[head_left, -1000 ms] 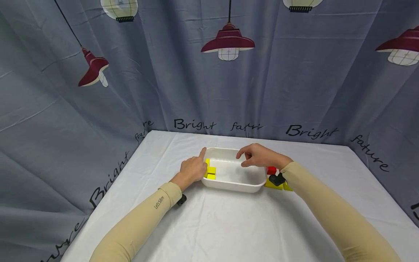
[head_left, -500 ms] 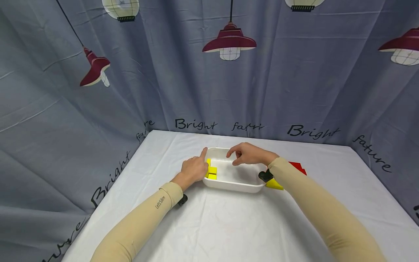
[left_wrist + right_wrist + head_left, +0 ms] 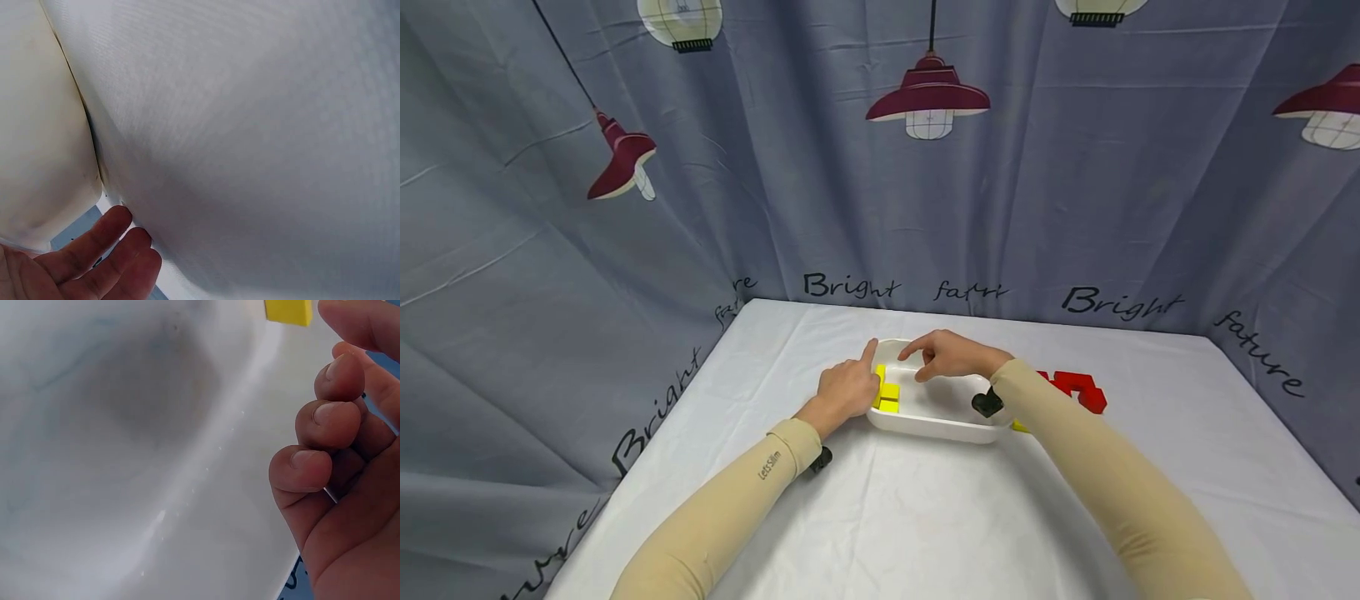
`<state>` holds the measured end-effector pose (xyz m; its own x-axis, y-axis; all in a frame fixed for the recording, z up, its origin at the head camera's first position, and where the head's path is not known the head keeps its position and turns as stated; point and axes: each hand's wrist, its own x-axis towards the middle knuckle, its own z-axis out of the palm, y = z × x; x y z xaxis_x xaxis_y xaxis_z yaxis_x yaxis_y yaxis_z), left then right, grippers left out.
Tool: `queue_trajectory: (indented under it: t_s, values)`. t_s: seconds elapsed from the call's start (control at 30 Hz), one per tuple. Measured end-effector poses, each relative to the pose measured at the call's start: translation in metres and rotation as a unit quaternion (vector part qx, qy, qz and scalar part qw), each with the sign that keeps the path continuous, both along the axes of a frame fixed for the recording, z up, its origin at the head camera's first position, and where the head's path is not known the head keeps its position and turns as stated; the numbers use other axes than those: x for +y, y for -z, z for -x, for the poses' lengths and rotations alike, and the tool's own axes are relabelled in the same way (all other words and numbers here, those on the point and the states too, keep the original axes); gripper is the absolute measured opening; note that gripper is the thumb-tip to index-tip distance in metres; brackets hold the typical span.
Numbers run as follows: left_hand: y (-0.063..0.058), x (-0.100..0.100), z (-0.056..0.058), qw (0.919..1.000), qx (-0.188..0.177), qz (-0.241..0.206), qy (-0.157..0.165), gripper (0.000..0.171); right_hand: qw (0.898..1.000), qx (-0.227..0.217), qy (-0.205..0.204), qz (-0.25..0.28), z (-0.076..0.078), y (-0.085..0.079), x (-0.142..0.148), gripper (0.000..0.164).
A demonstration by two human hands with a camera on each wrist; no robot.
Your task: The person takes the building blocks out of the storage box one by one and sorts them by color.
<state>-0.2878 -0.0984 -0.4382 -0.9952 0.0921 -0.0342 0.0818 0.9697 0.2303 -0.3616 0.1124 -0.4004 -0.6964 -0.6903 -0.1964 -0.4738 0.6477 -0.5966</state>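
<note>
A white tray [image 3: 932,429] stands in the middle of the table in the head view. Several yellow blocks [image 3: 889,407] lie inside at its left end. My left hand [image 3: 847,387] holds the tray's left side, thumb at the rim and index finger pointing forward along it; in the left wrist view, other fingers [image 3: 103,244] are outside the wall. Over the tray hovers my right hand [image 3: 957,354], thumb and index finger apart, nothing between them. The right wrist view shows its other fingers [image 3: 328,425] loosely curled, with a yellow block [image 3: 289,311] close to the fingertips.
Red blocks [image 3: 1078,383] lie on the white-covered table [image 3: 925,517] right of the tray, partly behind the right sleeve [image 3: 1105,467]. A bit of yellow block [image 3: 1019,426] shows by the tray's right end. A grey curtain [image 3: 820,167] hangs behind the table.
My right hand has moved left over the tray, toward the yellow blocks inside. The sleeve has uncovered more red blocks and covers more of the yellow ones outside. My left hand stays put.
</note>
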Motion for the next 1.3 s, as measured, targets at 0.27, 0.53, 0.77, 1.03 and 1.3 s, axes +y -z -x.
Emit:
queue_trajectory:
  t_s: [0.27,0.53,0.77,1.03,1.3]
  values:
    - [0.0,0.001,0.0,1.0,0.001,0.006,0.002,0.065,1.0,0.007,-0.013,0.0,0.006,0.011,-0.008,0.05]
    - [0.003,0.001,0.0,1.0,0.005,0.0,-0.004,0.066,0.999,0.008,-0.031,0.007,0.01,0.019,-0.017,0.05]
    - [0.003,0.002,0.0,1.0,0.006,0.002,-0.005,0.065,1.0,0.001,-0.027,0.003,0.011,0.023,-0.022,0.052]
    - [0.003,0.001,0.0,0.9999,0.008,0.006,-0.004,0.066,1.0,0.009,-0.022,0.004,0.013,0.025,-0.027,0.051]
    - [0.003,0.002,-0.001,1.0,0.004,0.002,-0.001,0.066,1.0,0.001,-0.017,0.002,0.011,0.025,-0.031,0.048]
